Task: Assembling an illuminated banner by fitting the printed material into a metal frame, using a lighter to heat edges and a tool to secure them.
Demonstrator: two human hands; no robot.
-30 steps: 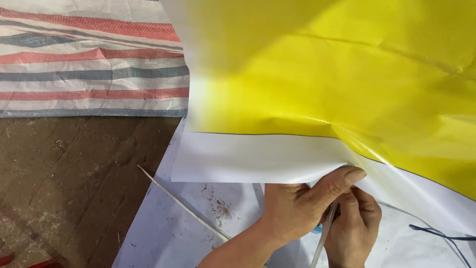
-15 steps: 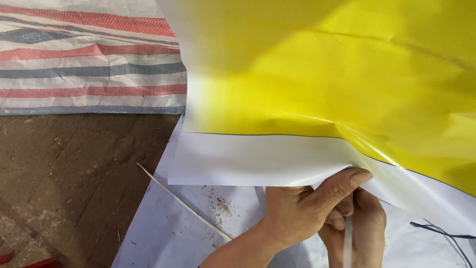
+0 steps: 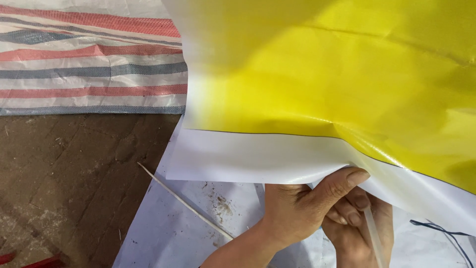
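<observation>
Left hand (image 3: 297,208) grip clamped on white edge of yellow sheet (image 3: 322,84); right hand (image 3: 359,231) grip apparently closed on thin white rod (image 3: 373,235), partly hidden.

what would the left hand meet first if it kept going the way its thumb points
The left hand already presses the yellow sheet's white edge; going on, it would meet that sheet first, though depth is unclear.

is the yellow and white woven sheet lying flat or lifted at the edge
Lifted: the left hand pinches the white edge of the yellow and white woven sheet, raising it off the white sheet beneath.
</observation>
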